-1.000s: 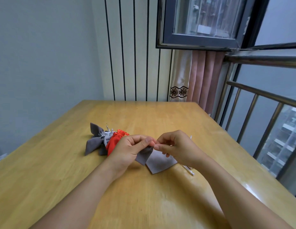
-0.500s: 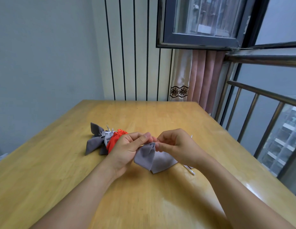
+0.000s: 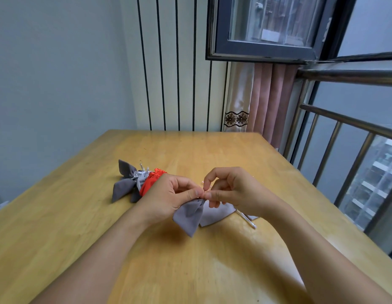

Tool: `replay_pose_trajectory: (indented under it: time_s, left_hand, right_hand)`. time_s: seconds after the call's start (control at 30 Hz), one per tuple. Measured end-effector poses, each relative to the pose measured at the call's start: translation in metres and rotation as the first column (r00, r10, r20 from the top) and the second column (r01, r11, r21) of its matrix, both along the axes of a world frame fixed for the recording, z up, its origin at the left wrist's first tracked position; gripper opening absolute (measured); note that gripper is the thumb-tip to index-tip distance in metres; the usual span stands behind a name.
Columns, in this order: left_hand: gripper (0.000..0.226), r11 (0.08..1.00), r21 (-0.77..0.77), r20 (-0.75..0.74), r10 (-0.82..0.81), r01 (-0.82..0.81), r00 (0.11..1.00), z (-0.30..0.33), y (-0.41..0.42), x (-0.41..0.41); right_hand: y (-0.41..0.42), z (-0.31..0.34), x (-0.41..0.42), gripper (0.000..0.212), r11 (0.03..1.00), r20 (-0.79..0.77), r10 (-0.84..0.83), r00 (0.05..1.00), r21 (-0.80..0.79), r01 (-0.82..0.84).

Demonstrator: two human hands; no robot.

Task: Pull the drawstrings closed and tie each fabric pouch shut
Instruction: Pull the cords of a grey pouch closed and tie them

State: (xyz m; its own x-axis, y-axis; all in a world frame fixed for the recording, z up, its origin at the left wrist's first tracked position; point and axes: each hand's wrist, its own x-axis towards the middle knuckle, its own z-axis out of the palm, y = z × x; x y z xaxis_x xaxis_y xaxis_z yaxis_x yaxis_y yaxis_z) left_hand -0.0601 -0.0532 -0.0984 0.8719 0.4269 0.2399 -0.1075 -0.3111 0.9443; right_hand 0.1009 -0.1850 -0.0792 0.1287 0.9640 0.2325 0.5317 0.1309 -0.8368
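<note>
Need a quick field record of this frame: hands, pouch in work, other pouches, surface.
left hand: pinches gathered neck of grey pouch
right hand: pinches at same neck; cord too thin to confirm
grey pouch: lifted, body hanging down
flat pouch: lies on table under the hands
done pile: grey pouches and one red, left of hands
surface: wooden table

Left hand (image 3: 168, 198) and right hand (image 3: 232, 189) pinching the gathered neck of a grey pouch (image 3: 189, 213) above the wooden table (image 3: 212, 154), tied grey pouches (image 3: 125, 183) and a red pouch (image 3: 150, 182) lying just behind
</note>
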Motion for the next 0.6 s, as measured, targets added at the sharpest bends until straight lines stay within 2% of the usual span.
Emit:
replay_pose_trajectory:
  time_s: [0.07, 0.17, 0.33, 0.6]
  left_hand:
    - [0.014, 1.000, 0.021, -0.029, -0.013, 0.014, 0.999, -0.0012, 0.0009, -0.0012]
    - [0.030, 0.999, 0.024, -0.058, -0.036, 0.037, 0.998, -0.0008, 0.0012, -0.0040]
    - [0.028, 1.000, -0.006, -0.042, -0.030, 0.030, 0.999, 0.0002, -0.0010, -0.0046]
    - [0.017, 0.926, -0.372, 0.065, -0.048, 0.069, 0.997, 0.0040, -0.0074, -0.0032]
  right_hand:
    - [-0.0001, -0.0005, 0.0000, 0.010, 0.999, 0.022, 0.040, 0.999, -0.032, -0.040]
    - [-0.0008, -0.0012, -0.0006, 0.009, 0.994, 0.007, 0.082, 0.997, -0.072, -0.081]
    - [-0.0011, -0.0016, -0.0011, 0.006, 0.989, -0.004, 0.116, 0.993, -0.096, -0.116]
    - [-0.0047, 0.0033, -0.0070, 0.008, 0.988, -0.224, 0.135, 0.965, -0.047, -0.149]
